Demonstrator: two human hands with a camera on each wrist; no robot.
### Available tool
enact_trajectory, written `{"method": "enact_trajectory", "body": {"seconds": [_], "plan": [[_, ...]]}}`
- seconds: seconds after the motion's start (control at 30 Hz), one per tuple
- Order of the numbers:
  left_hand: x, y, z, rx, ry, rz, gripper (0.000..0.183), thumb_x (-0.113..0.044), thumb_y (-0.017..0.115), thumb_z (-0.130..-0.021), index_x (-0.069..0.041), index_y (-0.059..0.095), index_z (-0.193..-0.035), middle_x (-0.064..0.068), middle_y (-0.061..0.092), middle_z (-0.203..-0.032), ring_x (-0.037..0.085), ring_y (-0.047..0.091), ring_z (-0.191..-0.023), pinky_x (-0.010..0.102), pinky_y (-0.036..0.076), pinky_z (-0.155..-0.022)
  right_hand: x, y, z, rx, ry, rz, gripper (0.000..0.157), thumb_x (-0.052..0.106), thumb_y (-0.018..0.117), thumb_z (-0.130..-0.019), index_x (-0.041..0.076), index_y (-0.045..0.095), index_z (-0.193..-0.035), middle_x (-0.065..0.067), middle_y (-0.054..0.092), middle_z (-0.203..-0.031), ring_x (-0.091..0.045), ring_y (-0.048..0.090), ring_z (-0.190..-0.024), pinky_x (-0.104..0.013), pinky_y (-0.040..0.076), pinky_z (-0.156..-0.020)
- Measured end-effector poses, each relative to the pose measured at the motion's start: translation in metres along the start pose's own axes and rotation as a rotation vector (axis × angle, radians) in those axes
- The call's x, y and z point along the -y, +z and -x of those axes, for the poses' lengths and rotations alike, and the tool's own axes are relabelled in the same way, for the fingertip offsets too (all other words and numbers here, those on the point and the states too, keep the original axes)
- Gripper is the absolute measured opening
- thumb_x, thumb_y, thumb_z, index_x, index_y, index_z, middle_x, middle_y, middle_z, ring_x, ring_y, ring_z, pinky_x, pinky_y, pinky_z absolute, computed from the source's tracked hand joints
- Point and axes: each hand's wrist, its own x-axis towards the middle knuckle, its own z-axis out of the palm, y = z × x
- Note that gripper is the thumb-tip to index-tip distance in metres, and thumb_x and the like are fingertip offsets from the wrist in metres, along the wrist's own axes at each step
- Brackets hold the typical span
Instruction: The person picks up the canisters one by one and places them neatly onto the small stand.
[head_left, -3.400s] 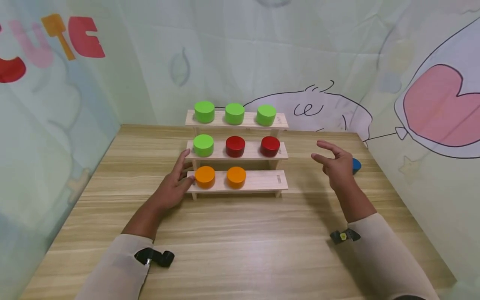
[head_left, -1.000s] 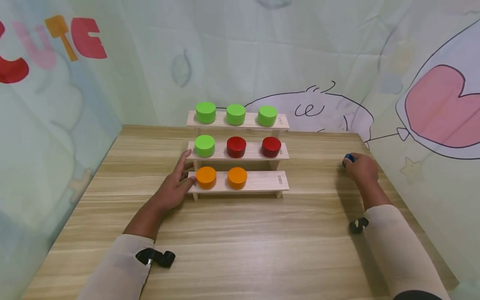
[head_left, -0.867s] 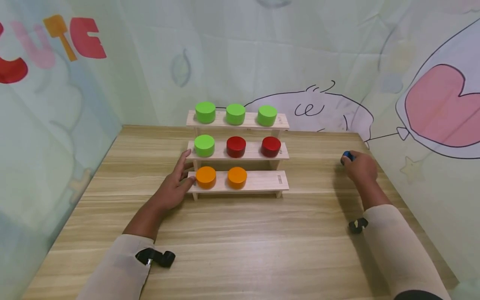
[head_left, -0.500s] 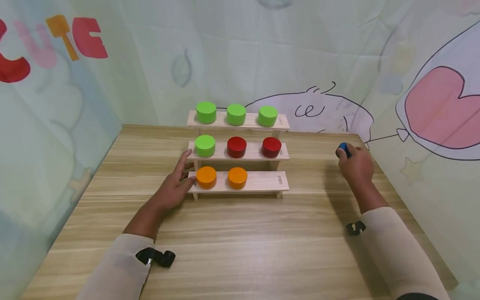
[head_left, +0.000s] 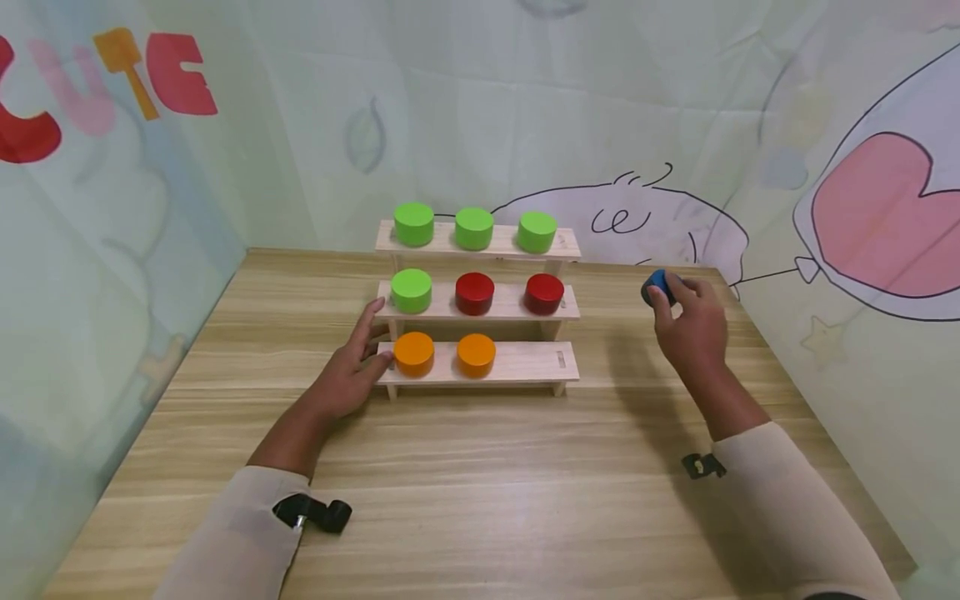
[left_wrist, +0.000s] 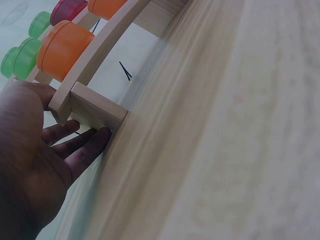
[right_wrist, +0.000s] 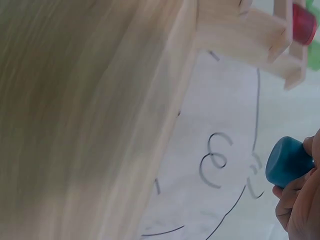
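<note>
My right hand pinches a blue round block between thumb and fingers, above the table right of the stand. In the right wrist view that blue block shows as a short, smooth cylinder. My left hand rests against the left end of a three-tier wooden stand. The left wrist view has its thumb at the end of the lowest shelf and its fairly straight fingers against the leg. Two orange round blocks sit on that shelf, whose right part is bare.
On the middle shelf stand a green block and two red blocks. Three green blocks line the top shelf. The wood-grain table meets printed cloth walls at the back and sides.
My right hand reached to the right, took hold of the blue block, lifted it and carried it leftward toward the stand. The left hand and the blocks on the shelves stayed put.
</note>
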Motion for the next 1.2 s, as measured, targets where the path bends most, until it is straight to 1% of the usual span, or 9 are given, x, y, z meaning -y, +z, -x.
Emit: {"method": "enact_trajectory", "body": {"seconds": [0.1,0.27,0.5,0.73,0.83,0.97,1.07,1.1,1.2], "plan": [[0.000,0.000,0.000,0.004,0.001,0.000,0.082,-0.024,0.049,-0.116,-0.056,-0.003,-0.171,0.028,0.034,-0.175,0.057,0.047,-0.153,0.075,0.033,-0.125,0.011,-0.001,0.003,-0.020,-0.048,-0.027,0.045,0.025,0.069,-0.109,-0.003,0.068,-0.144,-0.036,0.064,-0.132,-0.054,0.067,-0.107,-0.064,0.059,-0.084],[0.001,0.000,0.000,0.009,-0.002,0.004,0.081,-0.025,0.049,-0.117,-0.057,-0.004,-0.171,0.027,0.033,-0.176,0.057,0.046,-0.154,0.075,0.033,-0.125,0.028,-0.002,0.007,-0.033,-0.115,-0.042,0.042,0.022,0.070,-0.108,-0.004,0.070,-0.142,-0.037,0.064,-0.133,-0.054,0.070,-0.107,-0.062,0.063,-0.080],[0.000,0.000,0.000,0.005,-0.002,-0.002,0.081,-0.025,0.049,-0.117,-0.056,-0.003,-0.171,0.027,0.034,-0.175,0.057,0.047,-0.153,0.075,0.034,-0.125,0.050,-0.002,0.015,-0.051,-0.222,-0.068,0.042,0.020,0.075,-0.105,-0.003,0.071,-0.140,-0.035,0.067,-0.130,-0.046,0.070,-0.090,-0.050,0.058,-0.069],[-0.002,0.000,0.000,0.011,0.008,-0.005,0.082,-0.024,0.049,-0.117,-0.052,-0.004,-0.173,0.029,0.034,-0.174,0.058,0.046,-0.153,0.075,0.033,-0.125,0.069,0.000,0.026,-0.018,-0.274,-0.084,0.045,0.021,0.078,-0.103,0.001,0.071,-0.143,-0.030,0.068,-0.132,-0.038,0.068,-0.083,-0.044,0.057,-0.067],[-0.003,-0.001,0.001,0.012,0.008,-0.009,0.082,-0.024,0.050,-0.117,-0.052,-0.004,-0.172,0.029,0.034,-0.174,0.058,0.046,-0.153,0.076,0.033,-0.125,0.079,0.001,0.032,-0.002,-0.295,-0.104,0.045,0.019,0.080,-0.101,0.000,0.072,-0.142,-0.029,0.069,-0.131,-0.035,0.066,-0.076,-0.040,0.054,-0.065],[-0.002,-0.001,0.001,0.010,0.007,0.003,0.082,-0.025,0.051,-0.117,-0.051,-0.003,-0.173,0.029,0.035,-0.174,0.059,0.045,-0.153,0.075,0.034,-0.125,0.092,0.002,0.041,0.033,-0.317,-0.131,0.047,0.018,0.082,-0.100,0.000,0.072,-0.141,-0.027,0.070,-0.132,-0.033,0.068,-0.079,-0.036,0.053,-0.064],[0.000,-0.001,0.000,0.008,0.003,0.016,0.081,-0.026,0.051,-0.116,-0.053,-0.002,-0.172,0.029,0.035,-0.174,0.058,0.045,-0.154,0.073,0.035,-0.125,0.098,0.005,0.048,0.064,-0.335,-0.160,0.047,0.019,0.083,-0.099,0.001,0.072,-0.141,-0.026,0.070,-0.132,-0.033,0.070,-0.081,-0.034,0.053,-0.064],[0.001,-0.001,0.000,0.008,0.004,0.017,0.081,-0.026,0.050,-0.116,-0.053,-0.002,-0.172,0.029,0.035,-0.174,0.058,0.044,-0.154,0.074,0.035,-0.125,0.099,0.007,0.049,0.077,-0.342,-0.164,0.047,0.019,0.084,-0.098,0.001,0.073,-0.140,-0.026,0.071,-0.131,-0.032,0.069,-0.078,-0.033,0.053,-0.063],[0.000,-0.001,0.000,0.008,0.002,0.018,0.081,-0.025,0.050,-0.116,-0.055,-0.002,-0.171,0.028,0.035,-0.174,0.058,0.044,-0.154,0.074,0.035,-0.125,0.102,0.011,0.054,0.137,-0.346,-0.165,0.046,0.020,0.084,-0.098,0.002,0.074,-0.139,-0.024,0.072,-0.129,-0.030,0.067,-0.076,-0.031,0.052,-0.063]]}}
